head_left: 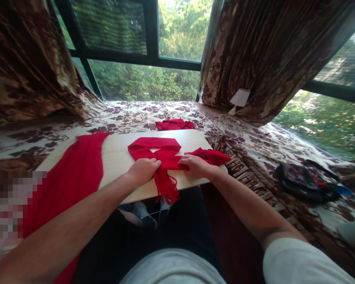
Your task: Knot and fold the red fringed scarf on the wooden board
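Note:
A red scarf (158,143) lies in a loop on the pale wooden board (115,157), its two ends crossing at the near side. One fringed end hangs over the board's front edge; the other reaches right, to a bunched red heap. My left hand (144,169) is closed on the scarf at the crossing, left of the hanging fringe. With fingers curled round the band, my right hand (195,165) grips the scarf's right-hand stretch. Another red cloth (79,165) drapes over the board's left end and down toward my left arm.
Behind the board, a folded red cloth (175,124) rests on the floral cover (130,112). A small white lamp (239,98) stands by the right curtain (248,51). At the right lies a dark transparent bag (307,181). My legs are under the board's front edge.

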A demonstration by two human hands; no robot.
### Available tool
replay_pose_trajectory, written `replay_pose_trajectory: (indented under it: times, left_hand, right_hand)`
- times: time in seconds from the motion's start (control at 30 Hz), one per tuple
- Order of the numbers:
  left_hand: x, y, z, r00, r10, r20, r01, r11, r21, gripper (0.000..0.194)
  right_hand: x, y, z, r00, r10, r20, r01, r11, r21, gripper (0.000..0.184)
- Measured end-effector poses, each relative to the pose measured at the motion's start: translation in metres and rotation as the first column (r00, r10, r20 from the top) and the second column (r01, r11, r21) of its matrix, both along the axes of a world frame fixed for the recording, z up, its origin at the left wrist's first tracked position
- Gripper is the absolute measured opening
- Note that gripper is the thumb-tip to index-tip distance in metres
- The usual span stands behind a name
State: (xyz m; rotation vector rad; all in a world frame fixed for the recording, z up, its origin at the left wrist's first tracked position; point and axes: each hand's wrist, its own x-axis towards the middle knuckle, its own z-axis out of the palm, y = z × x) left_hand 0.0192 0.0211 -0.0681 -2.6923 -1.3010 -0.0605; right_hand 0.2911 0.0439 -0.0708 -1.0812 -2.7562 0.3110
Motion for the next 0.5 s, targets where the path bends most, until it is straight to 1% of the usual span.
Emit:
replay_pose_trajectory:
  times: [0.07,0.13,0.2,0.27,0.33,0.4,0.43,0.5]
  left_hand:
    - [0.000,0.001,-0.001,0.999,0.033,0.034,-0.034,0.999,0.037,0.024]
    - [0.000,0.001,-0.003,0.992,0.089,0.094,-0.095,0.994,0.062,0.021]
    - [0.000,0.004,-0.005,0.973,0.149,0.174,-0.161,0.986,0.053,0.017]
    - [0.000,0.008,-0.008,0.933,0.214,0.290,-0.227,0.974,0.011,0.013]
    - [-0.001,0.015,-0.012,0.860,0.274,0.430,-0.273,0.960,-0.066,0.014]
    - [-0.003,0.025,-0.018,0.759,0.323,0.565,-0.284,0.946,-0.159,0.016]
    - [-0.004,0.030,-0.022,0.696,0.340,0.632,-0.272,0.940,-0.207,0.017]
    - [-0.005,0.039,-0.030,0.541,0.375,0.753,-0.225,0.927,-0.301,0.018]
  right_hand:
    - [0.000,0.000,-0.002,1.000,0.019,-0.019,-0.018,0.999,0.034,0.029]
    - [-0.002,-0.001,-0.004,0.999,0.021,-0.031,-0.018,0.997,0.071,0.026]
    - [-0.006,-0.001,-0.007,1.000,-0.015,-0.022,0.017,0.995,0.102,0.022]
    - [-0.011,-0.001,-0.009,0.997,-0.083,-0.010,0.083,0.987,0.136,0.021]
    - [-0.018,0.000,-0.010,0.987,-0.163,0.002,0.161,0.973,0.164,0.022]
    - [-0.025,0.003,-0.011,0.972,-0.235,0.004,0.231,0.955,0.184,0.023]
    - [-0.029,0.004,-0.012,0.965,-0.264,0.004,0.258,0.948,0.188,0.023]
    - [-0.039,0.007,-0.012,0.948,-0.318,-0.001,0.313,0.932,0.183,0.023]
